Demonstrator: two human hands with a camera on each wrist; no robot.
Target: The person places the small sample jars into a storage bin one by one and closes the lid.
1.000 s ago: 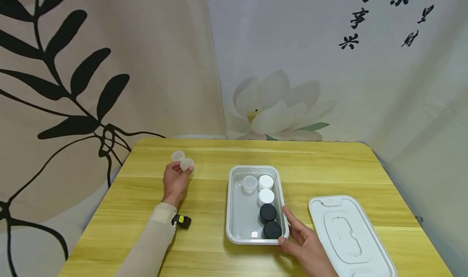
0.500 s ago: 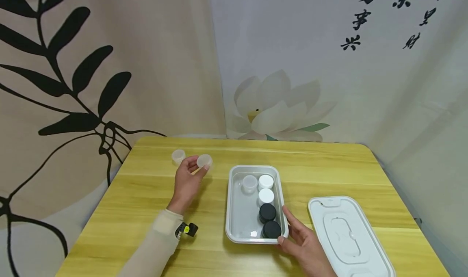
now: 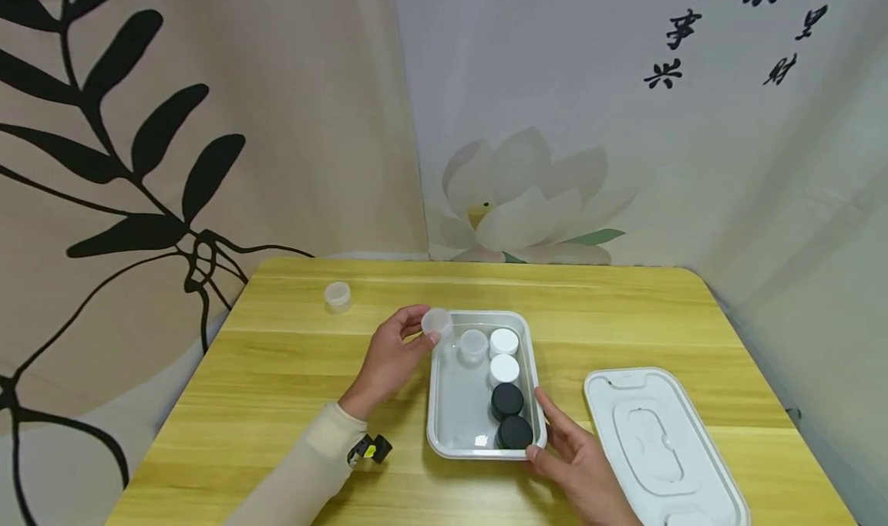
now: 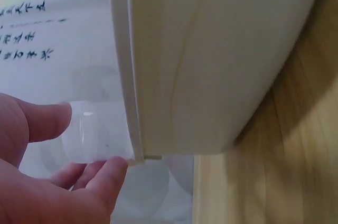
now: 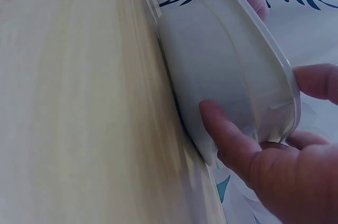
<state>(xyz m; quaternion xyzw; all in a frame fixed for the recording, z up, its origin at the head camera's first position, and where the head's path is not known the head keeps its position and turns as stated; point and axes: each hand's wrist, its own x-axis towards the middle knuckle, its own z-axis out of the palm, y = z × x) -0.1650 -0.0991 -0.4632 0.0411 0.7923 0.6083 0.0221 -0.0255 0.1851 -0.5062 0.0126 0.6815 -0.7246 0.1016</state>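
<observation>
My left hand [image 3: 391, 356] pinches a small translucent round plastic jar [image 3: 437, 323] between thumb and fingers, over the left far rim of the white plastic box [image 3: 451, 426]. In the left wrist view the jar [image 4: 100, 131] appears close to the box's outer wall [image 4: 200, 65]. Inside the box stand another translucent jar [image 3: 473, 346], two white-topped round jars [image 3: 504, 371] and two black-topped ones [image 3: 515, 433]. My right hand [image 3: 579, 464] holds the box by its near right corner; the right wrist view shows fingers against the outer wall [image 5: 211, 65] and rim.
One more translucent jar [image 3: 338, 297] stands at the far left of the wooden table [image 3: 375, 480]. To the right of the box lies its white lid [image 3: 666, 449]. Behind the table hangs a printed curtain [image 3: 333, 125].
My left hand has carried the translucent jar rightward from beside the other one at the far left to the box's rim. The right hand stays at the box.
</observation>
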